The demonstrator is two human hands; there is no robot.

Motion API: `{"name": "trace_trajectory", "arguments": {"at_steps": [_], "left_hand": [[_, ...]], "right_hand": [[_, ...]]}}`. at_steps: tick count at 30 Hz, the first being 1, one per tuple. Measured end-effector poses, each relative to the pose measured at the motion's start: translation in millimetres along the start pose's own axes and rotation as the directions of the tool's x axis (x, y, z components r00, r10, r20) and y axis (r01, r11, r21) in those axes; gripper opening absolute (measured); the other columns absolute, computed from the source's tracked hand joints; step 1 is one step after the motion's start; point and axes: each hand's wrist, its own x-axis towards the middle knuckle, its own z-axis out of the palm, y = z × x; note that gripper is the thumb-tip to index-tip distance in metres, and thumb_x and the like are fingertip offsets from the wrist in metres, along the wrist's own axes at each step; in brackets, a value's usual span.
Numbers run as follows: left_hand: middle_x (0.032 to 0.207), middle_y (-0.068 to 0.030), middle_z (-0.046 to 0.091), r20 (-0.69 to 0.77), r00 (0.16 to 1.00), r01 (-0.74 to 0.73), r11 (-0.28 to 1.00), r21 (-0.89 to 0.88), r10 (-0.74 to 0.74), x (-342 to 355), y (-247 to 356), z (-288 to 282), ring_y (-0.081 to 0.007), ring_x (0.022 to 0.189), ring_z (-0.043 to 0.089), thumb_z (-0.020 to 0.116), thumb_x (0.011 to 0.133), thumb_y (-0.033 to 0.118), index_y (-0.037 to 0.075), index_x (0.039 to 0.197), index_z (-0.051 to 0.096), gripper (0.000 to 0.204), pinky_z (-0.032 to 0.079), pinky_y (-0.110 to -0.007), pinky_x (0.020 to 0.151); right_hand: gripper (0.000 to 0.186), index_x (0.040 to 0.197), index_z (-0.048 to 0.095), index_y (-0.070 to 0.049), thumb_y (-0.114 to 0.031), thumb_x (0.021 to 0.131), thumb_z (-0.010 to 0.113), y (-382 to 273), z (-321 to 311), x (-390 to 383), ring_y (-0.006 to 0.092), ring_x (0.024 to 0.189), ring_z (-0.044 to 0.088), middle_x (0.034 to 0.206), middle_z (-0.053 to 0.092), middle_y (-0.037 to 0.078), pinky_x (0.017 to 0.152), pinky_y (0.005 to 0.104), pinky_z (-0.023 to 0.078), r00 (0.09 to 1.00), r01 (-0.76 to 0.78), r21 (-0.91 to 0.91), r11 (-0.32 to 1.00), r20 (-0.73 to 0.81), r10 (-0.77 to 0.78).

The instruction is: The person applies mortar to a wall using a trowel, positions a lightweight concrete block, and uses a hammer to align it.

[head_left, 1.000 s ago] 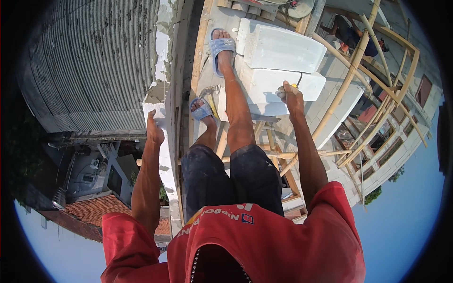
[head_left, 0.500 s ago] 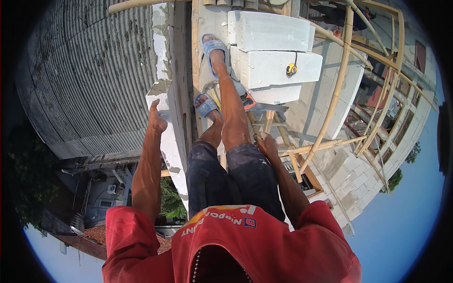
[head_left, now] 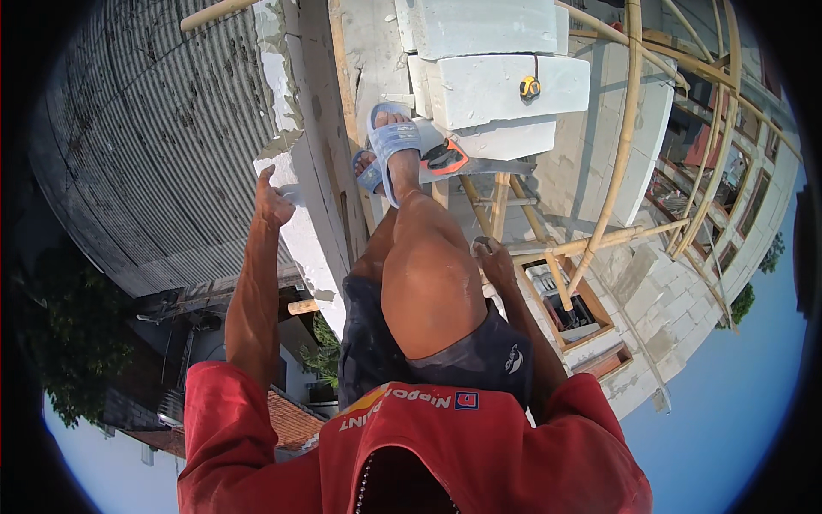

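My left hand rests on the top edge of a white block wall, one digit stretched out; its other fingers are partly hidden. Beside my right thigh, my right hand hangs with its fingers curled, close to the bamboo scaffolding; whether anything is in it cannot be seen. Ahead of my sandalled feet lie stacked white lightweight blocks. A yellow and black tape measure sits on one block. Next to my foot lies a handsaw with an orange and black handle.
Bamboo poles cross on the right, with a grey block wall and window frame below. A corrugated roof spreads out on the left. A timber strip runs along the narrow walkway. Open drops show on both sides.
One foot has stepped back toward me, its knee now raised. The blocks and saw shift in view as my body moves. My left hand stays on the wall; my right hand remains by my thigh.
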Motion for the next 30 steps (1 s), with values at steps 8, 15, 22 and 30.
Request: {"name": "trace_trajectory", "arguments": {"at_steps": [8,15,22,30], "left_hand": [[0.152,-0.0276,0.03,-0.069,0.994,-0.06,0.968,0.245,0.08,14.8,-14.5,-17.9,-0.0353,0.135,0.038,0.059,0.085,0.058,-0.014,0.151,0.015,0.108,0.028,-0.044,0.112],[0.135,-0.0163,0.042,-0.094,0.984,-0.106,0.925,0.364,0.15,17.9,-28.6,-6.8,-0.022,0.115,0.041,0.061,0.085,0.057,-0.005,0.148,0.03,0.094,0.033,-0.04,0.103],[0.155,-0.017,0.027,0.001,0.999,-0.047,0.919,0.391,0.051,33.0,-68.5,43.7,-0.0223,0.14,0.029,0.063,0.083,0.056,-0.001,0.155,0.018,0.102,0.017,-0.045,0.118],[0.158,-0.0182,0.023,-0.066,0.991,-0.089,0.934,0.347,0.119,21.8,-43.4,3.1,-0.0246,0.146,0.024,0.063,0.084,0.054,-0.002,0.155,0.016,0.102,0.009,-0.048,0.121]], "right_hand": [[0.034,0.108,0.068,-0.002,-0.033,0.092,0.067,-13.9,-3.7,116.3,0.0162,0.067,0.066,0.084,0.069,0.006,0.064,0.0293,0.055,0.995,0.066,0.02,0.998,-0.079,-0.065],[0.047,0.117,0.064,-0.005,-0.04,0.086,0.073,-34.8,94.4,254.5,0.0208,0.083,0.067,0.096,0.069,0.01,0.074,0.0353,0.057,0.943,-0.252,0.776,0.578,0.063,0.327],[0.031,0.082,0.066,-0.005,-0.031,0.076,0.083,22.5,95.1,367.4,0.0163,0.07,0.055,0.087,0.063,0.01,0.056,0.0346,0.039,0.882,-0.123,0.74,0.662,-0.224,0.414],[0.068,0.131,0.039,0.006,-0.02,0.083,0.08,-13.0,116.4,296.3,0.0236,0.082,0.064,0.1,0.064,0.014,0.071,0.0381,0.054,0.902,0.037,0.989,0.144,-0.095,0.422]]}}
